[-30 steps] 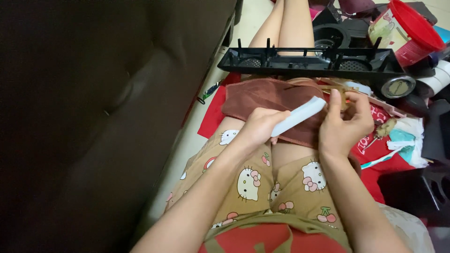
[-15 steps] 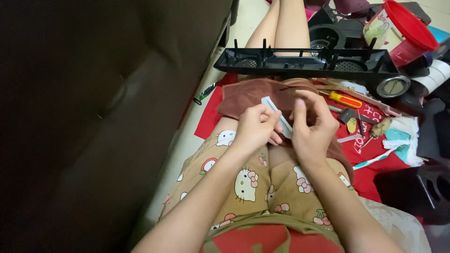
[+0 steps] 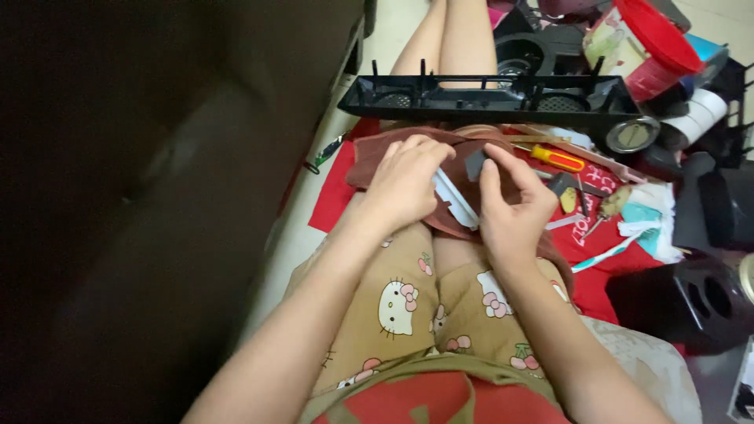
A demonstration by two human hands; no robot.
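A: What is the biggest thing here?

B: A dark brown couch (image 3: pixel 157 196) fills the whole left side. The person sits on the floor beside it, legs stretched out, in tan shorts (image 3: pixel 416 298) with cartoon cats on them.

A: And past the knees?

B: A long black plastic tray (image 3: pixel 487 98) lies across the legs. A brown cloth (image 3: pixel 393 149) is spread on the lap just below it, with a red mat (image 3: pixel 334 192) under it on the floor.

A: Where are the hands?

B: Both arms reach forward from the bottom and meet over the brown cloth. The left hand (image 3: pixel 404 184) is bent at the wrist, palm down, its fingers curled over the top end of a thin white plastic strip (image 3: pixel 455 200). The strip lies slanted on the lap between the two hands.

A: And the other hand?

B: The right hand (image 3: pixel 514 208) sits just beside the strip. Its first finger and thumb are closed in a pinch on a small grey piece (image 3: pixel 474 163). The other fingers are loosely bent.

A: Anything small nearby?

B: A screwdriver with a red and yellow handle (image 3: pixel 556 159) lies to the right, near a red bucket (image 3: pixel 648 47) and rolls of tape (image 3: pixel 703 114).
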